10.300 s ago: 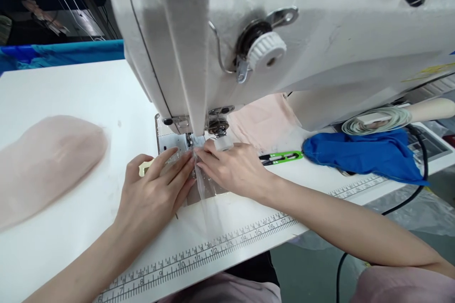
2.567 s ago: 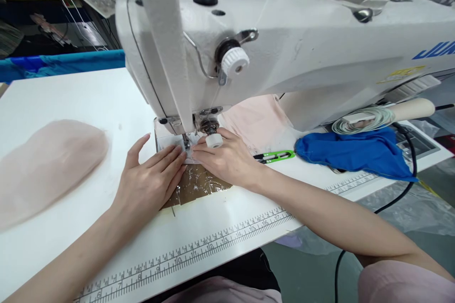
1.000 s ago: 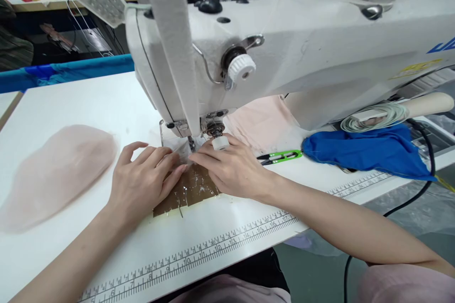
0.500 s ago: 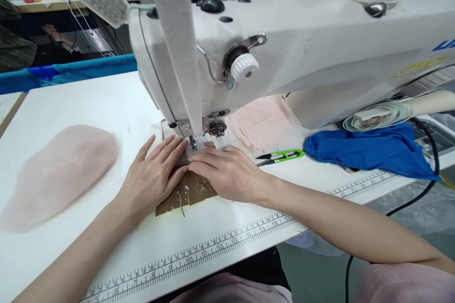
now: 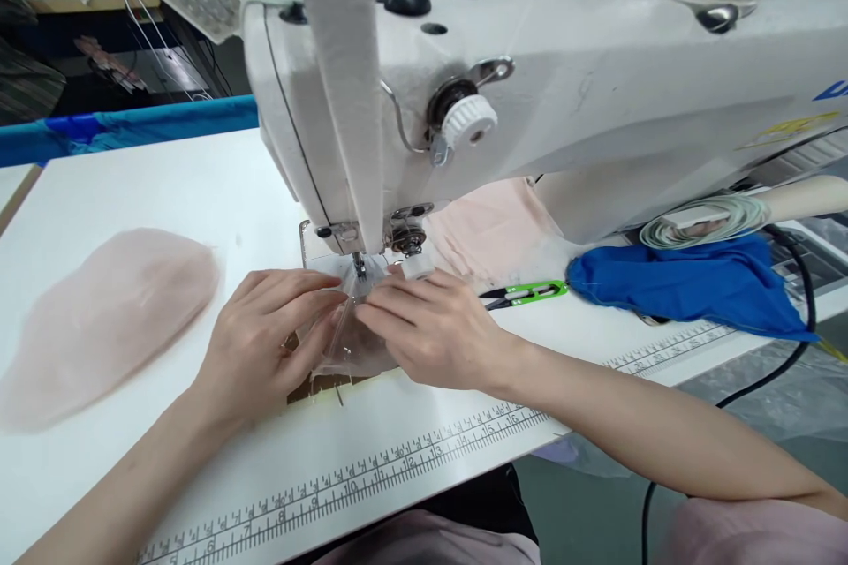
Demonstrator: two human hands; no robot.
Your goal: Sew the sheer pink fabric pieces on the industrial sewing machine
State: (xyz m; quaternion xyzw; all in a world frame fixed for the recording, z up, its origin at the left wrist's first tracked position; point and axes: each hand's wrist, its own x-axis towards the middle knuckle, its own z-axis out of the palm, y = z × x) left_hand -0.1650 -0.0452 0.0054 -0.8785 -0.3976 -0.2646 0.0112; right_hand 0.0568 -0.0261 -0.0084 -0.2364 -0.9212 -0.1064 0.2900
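Observation:
A small sheer piece of fabric (image 5: 351,340) lies in front of the needle (image 5: 359,265) of a white sewing machine (image 5: 563,97). My left hand (image 5: 258,344) pinches its left edge with curled fingers. My right hand (image 5: 430,327) holds its right edge, fingertips meeting the left hand's just below the presser foot. A white thimble-like ring (image 5: 416,267) sits on a right finger. The fabric is lifted slightly off the brown taped patch (image 5: 318,387) on the table.
A stack of sheer pink pieces (image 5: 99,318) lies at the left on the white table (image 5: 165,185). Green thread snips (image 5: 526,292), blue cloth (image 5: 689,287) and pale pink fabric (image 5: 490,225) lie right of the needle. A printed ruler (image 5: 371,481) runs along the front edge. A black cable (image 5: 761,380) hangs at the right.
Both hands went from pressing flat by the needle to pinching the sheer piece and drawing it a little toward me. Much earlier a long sheer strip trailed over the table's front.

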